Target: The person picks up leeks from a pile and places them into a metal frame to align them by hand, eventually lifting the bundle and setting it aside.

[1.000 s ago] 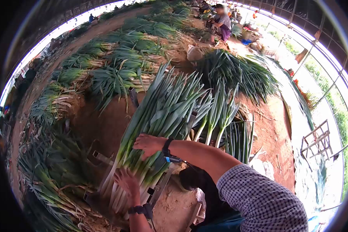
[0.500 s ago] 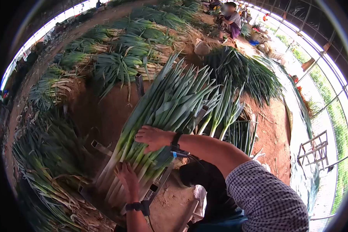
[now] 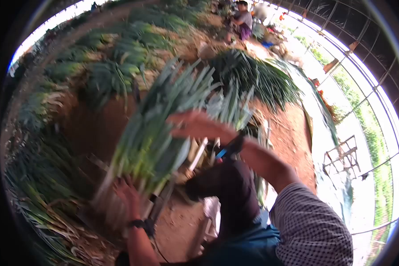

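Note:
A large bundle of green onions [image 3: 164,95] lies on a metal-edged stand in front of me, green leaves pointing away and pale stalks toward me. My left hand [image 3: 128,195] rests on the lower stalks, its fingers somewhat apart and blurred. Over the right side of the bundle is my right hand [image 3: 193,124], smeared by motion, with fingers stretched out and apart and nothing visible in them. Whether it touches the leaves is unclear. Several separate green onions [image 3: 235,106] lie to the right of the bundle.
Heaps of green onions lie on the soil at the left [image 3: 40,177], at the back left [image 3: 106,77] and beyond the bundle [image 3: 257,80]. A seated person [image 3: 241,22] is at the back. A small metal frame [image 3: 342,156] stands at the right.
My right hand has come off the middle of the bundle to its right side, fingers outstretched. My left hand stays at the lower stalks. The scene has shifted left in view.

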Tool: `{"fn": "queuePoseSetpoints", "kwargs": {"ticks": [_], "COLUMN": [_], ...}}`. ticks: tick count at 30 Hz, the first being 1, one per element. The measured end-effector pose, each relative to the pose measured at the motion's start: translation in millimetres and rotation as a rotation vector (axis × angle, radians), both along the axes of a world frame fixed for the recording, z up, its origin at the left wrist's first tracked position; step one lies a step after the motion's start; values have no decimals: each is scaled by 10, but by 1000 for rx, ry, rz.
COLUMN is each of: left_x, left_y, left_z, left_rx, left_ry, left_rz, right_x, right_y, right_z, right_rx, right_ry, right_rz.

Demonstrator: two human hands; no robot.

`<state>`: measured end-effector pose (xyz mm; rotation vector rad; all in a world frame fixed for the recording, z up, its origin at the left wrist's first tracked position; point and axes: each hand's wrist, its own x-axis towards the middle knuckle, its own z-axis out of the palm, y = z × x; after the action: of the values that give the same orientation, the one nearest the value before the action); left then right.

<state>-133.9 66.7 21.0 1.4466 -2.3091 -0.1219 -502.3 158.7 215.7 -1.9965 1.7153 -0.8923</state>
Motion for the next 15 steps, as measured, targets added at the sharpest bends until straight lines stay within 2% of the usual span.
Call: {"fn": "queuePoseSetpoints", "kwargs": {"ticks": [2,3,4,5,7,8,9,11,12,15], "left_x": [47,35,22,47,57,80,53,91,187,241], "left_y": [-46,-187,-186,-168,-277,-331,-366,-406,-508,-556], "left_z": [-96,-356,-301,-363,-437,-494,-438,-382,-558,-630], "left_rx": [-206,-54,0,-18,-79,8,61,181,154,91], "left_ry": [-106,10,-57,-52,-34,-41,-64,-139,-138,-90], "left_rz": [-88,21,29,21,4,49,55,59,41,58], "right_x": [-705,-1008,-1385,-1554,-2242,-2457,-2322,-1756,-1540,-964], "right_y": [812,1268,1734,2175,3185,3698,4050,4649,4946,5551], "right_z": [449,611,618,579,180,-195,-420,-882,-1201,-2213], "right_rx": [69,89,123,-88,61,197,328,423,454,580], "right_ry": [-91,-111,53,248,780,481,168,-441,-533,-859], "right_rz": [-247,-380,-577,-615,-680,-825,-958,-1348,-1347,-1238]}}
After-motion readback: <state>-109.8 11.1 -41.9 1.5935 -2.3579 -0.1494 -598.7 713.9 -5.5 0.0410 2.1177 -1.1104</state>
